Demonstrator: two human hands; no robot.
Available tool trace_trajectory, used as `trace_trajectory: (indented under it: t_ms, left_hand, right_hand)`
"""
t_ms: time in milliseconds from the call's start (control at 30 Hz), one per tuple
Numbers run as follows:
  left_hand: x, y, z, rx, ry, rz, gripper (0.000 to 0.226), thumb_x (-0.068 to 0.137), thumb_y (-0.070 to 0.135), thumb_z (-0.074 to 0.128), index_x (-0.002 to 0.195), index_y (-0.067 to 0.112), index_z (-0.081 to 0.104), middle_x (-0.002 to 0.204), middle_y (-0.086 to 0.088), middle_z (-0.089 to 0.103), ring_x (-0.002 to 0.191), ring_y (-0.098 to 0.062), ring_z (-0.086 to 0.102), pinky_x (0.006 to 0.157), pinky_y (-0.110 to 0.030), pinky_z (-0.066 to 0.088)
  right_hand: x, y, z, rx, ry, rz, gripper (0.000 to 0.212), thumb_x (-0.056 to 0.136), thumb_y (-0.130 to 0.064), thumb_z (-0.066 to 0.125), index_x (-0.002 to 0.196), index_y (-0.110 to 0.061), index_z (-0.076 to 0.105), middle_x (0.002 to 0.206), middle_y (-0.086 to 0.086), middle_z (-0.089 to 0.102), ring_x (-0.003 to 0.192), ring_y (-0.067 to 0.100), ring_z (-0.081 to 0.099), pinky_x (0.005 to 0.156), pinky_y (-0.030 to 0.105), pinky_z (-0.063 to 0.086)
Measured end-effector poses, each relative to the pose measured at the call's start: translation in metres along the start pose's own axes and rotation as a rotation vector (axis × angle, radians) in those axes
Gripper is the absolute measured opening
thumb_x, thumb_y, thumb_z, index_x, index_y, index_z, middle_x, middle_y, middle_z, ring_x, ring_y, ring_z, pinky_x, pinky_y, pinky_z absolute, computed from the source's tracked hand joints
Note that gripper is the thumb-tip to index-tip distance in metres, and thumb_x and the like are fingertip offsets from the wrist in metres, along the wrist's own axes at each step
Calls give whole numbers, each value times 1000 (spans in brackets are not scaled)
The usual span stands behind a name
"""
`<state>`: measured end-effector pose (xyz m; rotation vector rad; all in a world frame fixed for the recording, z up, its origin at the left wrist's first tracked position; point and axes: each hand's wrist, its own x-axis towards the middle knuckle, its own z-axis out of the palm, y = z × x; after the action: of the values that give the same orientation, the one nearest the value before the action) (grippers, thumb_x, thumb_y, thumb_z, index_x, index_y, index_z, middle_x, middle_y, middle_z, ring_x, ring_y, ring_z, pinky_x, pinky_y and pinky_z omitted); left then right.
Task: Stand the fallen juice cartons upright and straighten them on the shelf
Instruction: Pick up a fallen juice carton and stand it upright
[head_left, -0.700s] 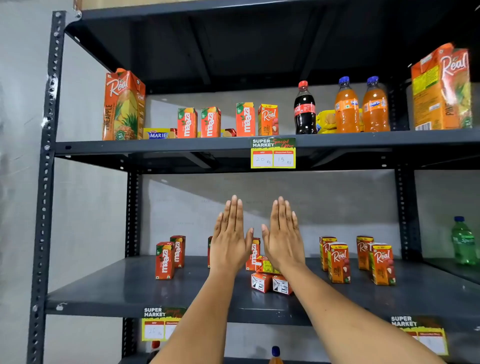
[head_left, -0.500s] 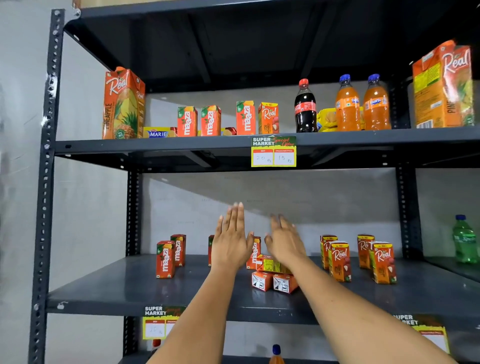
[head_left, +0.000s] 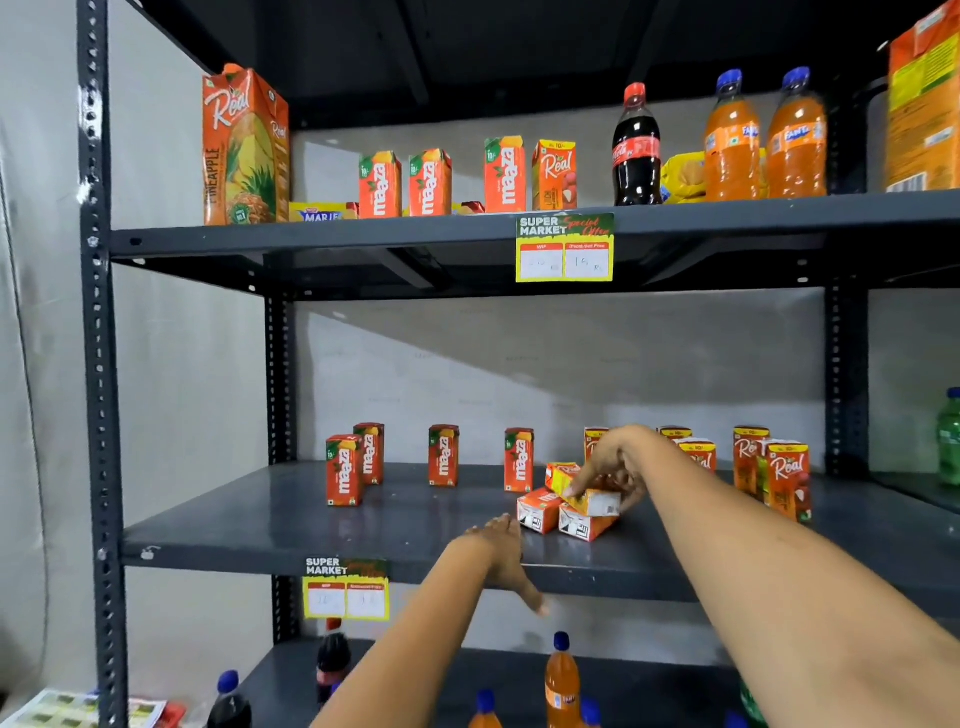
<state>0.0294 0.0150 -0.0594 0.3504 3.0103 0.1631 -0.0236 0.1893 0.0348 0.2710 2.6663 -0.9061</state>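
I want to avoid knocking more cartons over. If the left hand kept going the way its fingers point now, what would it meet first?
The left hand points down-right past the dark grey metal shelf's front edge. Likely nothing at first; the orange-drink bottle with blue cap stands below, depth unclear.

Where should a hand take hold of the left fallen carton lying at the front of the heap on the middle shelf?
Judging by its pose, grip the left fallen carton across its two long side faces, coming from above and the front. It lies flat with its base end facing outward, and its left side is free. Another fallen carton lies close on its right, so fingers should slip in carefully there.
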Motion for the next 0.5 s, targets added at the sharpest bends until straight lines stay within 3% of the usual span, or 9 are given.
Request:
trace_trajectory:
  t_ms: [67,133,167,233,300,367,433,500]
  left_hand:
    - [1,-1,18,117,211,27,97,75,51,76,147,9,27,152,-11,33,135,-30,36,109,-44,35]
    - [0,-2,29,136,364,29,88,76,50,74,144,10,34,148,-8,40,130,-28,44,105,-41,39]
    - [-1,-2,33,145,411,32,87,76,51,72,144,11,35,149,-7,40,130,-27,45,105,-40,40]
    - [-2,-3,36,169,469,36,83,77,52,70,144,14,37,149,-5,41,128,-26,47,104,-40,41]
    - [-3,-3,38,171,493,37,82,78,52,69,144,15,38,148,-4,42,128,-25,48,103,-39,42]
    - [-4,-3,39,170,503,38,82,78,52,68,144,15,37,150,-3,41,130,-24,46,104,-39,41]
    - [-4,-3,39,168,513,34,80,78,53,68,143,16,39,148,-3,43,127,-24,49,102,-39,43]
    - [-4,-4,40,166,527,38,77,77,53,68,140,17,42,144,-2,47,123,-24,52,99,-38,45]
  right_hand:
    - [-2,2,0,29,2,10,65,61,-24,88,111,-11,49,116,9,47,120,22,54,101,37,49]
    - [-7,3,0,37,-13,43,59,56,-25,90,98,-9,52,100,8,51,102,17,56,104,34,46]
    - [-10,3,1,37,-32,59,63,54,-24,91,101,-8,53,104,7,55,102,17,56,101,33,48]
    - [-17,3,5,79,-48,82,88,48,-21,94,124,-9,50,127,7,55,108,21,58,78,32,57]
    - [-14,3,8,147,-79,113,105,30,-18,97,123,-11,51,123,7,57,94,22,60,55,29,55]
    - [-16,4,11,197,-111,109,82,32,-20,97,103,-11,56,102,5,58,76,17,55,47,22,47]
    - [-23,5,14,219,-79,58,44,59,-21,89,86,-10,56,86,6,54,69,13,48,50,17,40]
    - [-25,9,15,259,-11,9,29,71,-14,81,82,-8,55,84,9,53,67,15,51,51,18,47]
